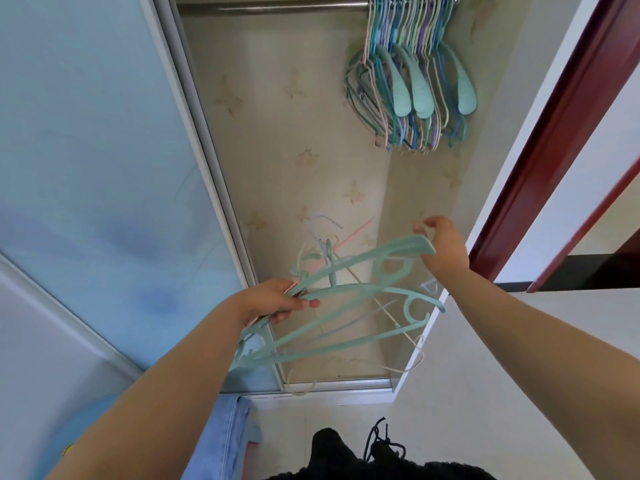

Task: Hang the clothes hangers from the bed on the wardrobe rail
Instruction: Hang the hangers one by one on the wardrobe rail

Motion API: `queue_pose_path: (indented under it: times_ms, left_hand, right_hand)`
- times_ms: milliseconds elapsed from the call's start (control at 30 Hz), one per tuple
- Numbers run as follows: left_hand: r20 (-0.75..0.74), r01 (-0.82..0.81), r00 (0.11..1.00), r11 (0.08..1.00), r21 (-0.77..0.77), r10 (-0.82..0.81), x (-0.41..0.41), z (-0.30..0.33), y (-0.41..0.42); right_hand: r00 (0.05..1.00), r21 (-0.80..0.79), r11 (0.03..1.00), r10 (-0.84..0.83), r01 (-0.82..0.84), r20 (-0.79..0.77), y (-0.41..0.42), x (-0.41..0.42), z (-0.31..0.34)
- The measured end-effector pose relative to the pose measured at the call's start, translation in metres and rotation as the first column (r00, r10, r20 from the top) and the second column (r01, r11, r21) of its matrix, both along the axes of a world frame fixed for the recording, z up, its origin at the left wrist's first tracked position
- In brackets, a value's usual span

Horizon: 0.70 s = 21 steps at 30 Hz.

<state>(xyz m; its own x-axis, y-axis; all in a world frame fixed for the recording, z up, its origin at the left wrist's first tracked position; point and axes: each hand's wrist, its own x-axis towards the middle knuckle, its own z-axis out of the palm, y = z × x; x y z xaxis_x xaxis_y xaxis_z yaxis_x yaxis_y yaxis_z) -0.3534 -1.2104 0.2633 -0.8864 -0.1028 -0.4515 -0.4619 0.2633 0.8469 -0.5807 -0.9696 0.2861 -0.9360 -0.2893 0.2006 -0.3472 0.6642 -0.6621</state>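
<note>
The left hand (277,299) is clamped around a bundle of hangers, thumb on top and fingers curled beneath, gripping near the bundle's near-left end. Two wide mint-green plastic clothes hangers (346,296) make up most of it, with several thin wire-like hangers in pink, cream and pale blue (325,244) tangled among them. From the grip, the bundle's long axis runs away to the right and slightly upward, ending just at the right hand (446,247).

The right hand has its fingers loosely spread and clamps nothing; its palm sits against or just beside the far tip of the upper green hanger, and contact cannot be told for certain. It is the nearer hand to that free end, so it seems the one to draw a hanger out.

The horizontal metal wardrobe rail (277,6) lies well above both hands, straight ahead inside the open wardrobe. A dense cluster of pastel hangers already hung (412,84) sits above the right hand, while the bare stretch of rail is above the left. The hooks in the bundle point roughly toward the wardrobe's back wall, so a chosen hanger would need lifting and turning hook-up.
</note>
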Motion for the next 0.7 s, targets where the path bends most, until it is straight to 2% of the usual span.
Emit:
queue_pose_path:
  times_ms: [33, 100, 167, 200, 267, 333, 367, 400, 433, 567, 633, 700]
  left_hand:
    - [0.007, 0.027, 1.0, 1.0, -0.016, -0.027, -0.001, 0.004, 0.004]
    - [0.013, 0.096, 0.995, 0.991, -0.091, -0.095, -0.004, 0.01, 0.013]
    - [0.019, 0.172, 0.985, 0.97, -0.171, -0.172, -0.008, 0.016, 0.022]
    - [0.021, 0.203, 0.979, 0.961, -0.19, -0.202, -0.008, 0.018, 0.025]
    - [0.016, 0.224, 0.974, 0.956, -0.19, -0.225, -0.009, 0.018, 0.027]
    - [-0.012, 0.21, 0.976, 0.961, -0.181, -0.216, -0.006, 0.019, 0.027]
    - [-0.022, 0.205, 0.977, 0.962, -0.178, -0.212, -0.005, 0.019, 0.026]
    - [-0.023, 0.201, 0.978, 0.963, -0.18, -0.208, -0.004, 0.018, 0.025]
    - [-0.02, 0.201, 0.978, 0.962, -0.183, -0.208, -0.004, 0.017, 0.025]
    - [-0.029, 0.22, 0.971, 0.939, -0.265, -0.236, -0.006, 0.018, 0.029]
    - [-0.021, 0.244, 0.964, 0.908, -0.34, -0.266, -0.008, 0.017, 0.027]
    - [0.009, 0.257, 0.961, 0.881, -0.398, -0.276, -0.008, 0.016, 0.025]
  right_hand:
    - [0.998, 0.013, 0.998, 0.062, -0.062, 0.006, -0.004, 0.001, 0.011]
    - [0.94, 0.053, 0.946, 0.31, -0.32, 0.144, -0.019, 0.007, 0.027]
    - [0.772, 0.016, 0.829, 0.513, -0.559, 0.374, -0.034, 0.024, 0.034]
    - [0.678, -0.045, 0.79, 0.552, -0.611, 0.485, -0.038, 0.032, 0.035]
    - [0.459, -0.269, 0.742, 0.613, -0.614, 0.643, -0.039, 0.037, 0.03]
    - [0.219, -0.488, 0.682, 0.677, -0.545, 0.702, -0.033, 0.034, 0.027]
    - [0.144, -0.537, 0.666, 0.686, -0.518, 0.713, -0.03, 0.033, 0.026]
    - [0.113, -0.546, 0.655, 0.688, -0.522, 0.717, -0.03, 0.034, 0.027]
    - [0.134, -0.525, 0.648, 0.69, -0.552, 0.711, -0.032, 0.035, 0.024]
    - [0.329, -0.463, 0.623, 0.754, -0.63, 0.568, -0.039, 0.041, 0.019]
    - [0.378, -0.457, 0.618, 0.77, -0.64, 0.513, -0.04, 0.045, 0.023]
    - [0.381, -0.441, 0.616, 0.77, -0.653, 0.512, -0.039, 0.051, 0.029]
